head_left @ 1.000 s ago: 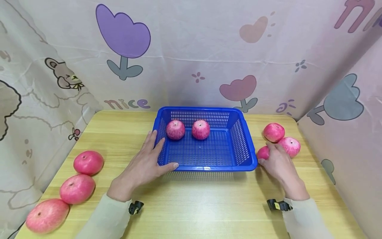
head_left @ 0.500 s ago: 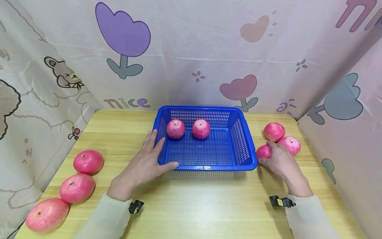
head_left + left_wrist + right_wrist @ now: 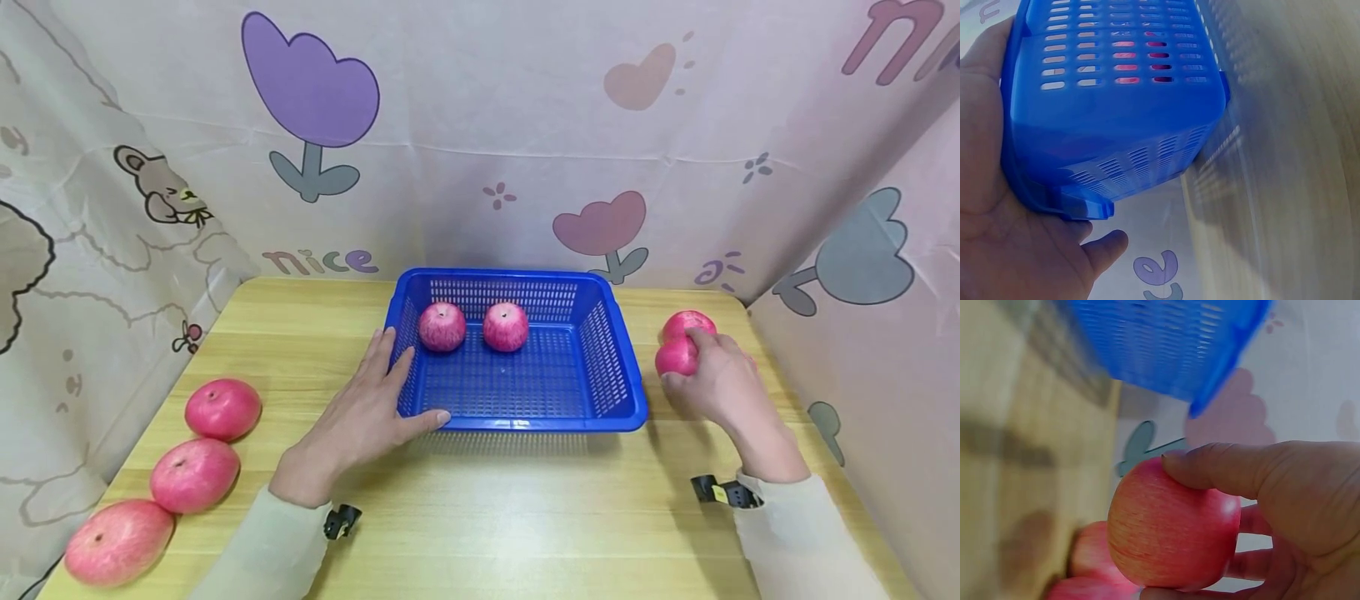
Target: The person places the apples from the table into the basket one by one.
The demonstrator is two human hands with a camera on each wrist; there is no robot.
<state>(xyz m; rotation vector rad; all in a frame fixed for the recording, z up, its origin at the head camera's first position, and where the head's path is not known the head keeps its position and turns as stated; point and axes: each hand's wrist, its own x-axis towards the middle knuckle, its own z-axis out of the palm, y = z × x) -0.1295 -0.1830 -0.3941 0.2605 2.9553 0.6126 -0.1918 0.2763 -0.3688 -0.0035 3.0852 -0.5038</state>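
My right hand (image 3: 723, 379) grips a red apple (image 3: 1172, 531) between thumb and fingers. In the right wrist view that apple is off the table, above two other apples (image 3: 1092, 550). Over in the head view, one apple (image 3: 686, 323) shows just behind the held one, and another is mostly hidden by the hand. My left hand (image 3: 365, 408) rests on the near left corner of the blue plastic basket (image 3: 525, 423), fingers spread along its rim. Inside the basket, toward the back, sit two striped apples, one on the left (image 3: 442, 327) and one near the middle (image 3: 506, 327).
Three more apples, a far one (image 3: 222, 409), a middle one (image 3: 195, 475) and a near one (image 3: 120, 542), lie in a slanting row on the left of the wooden table (image 3: 510, 517). A printed curtain (image 3: 465, 100) hangs behind and at both sides.
My right hand has lifted the apple from beside the basket's right side and moved it slightly right and up. The left hand and basket have stayed put.
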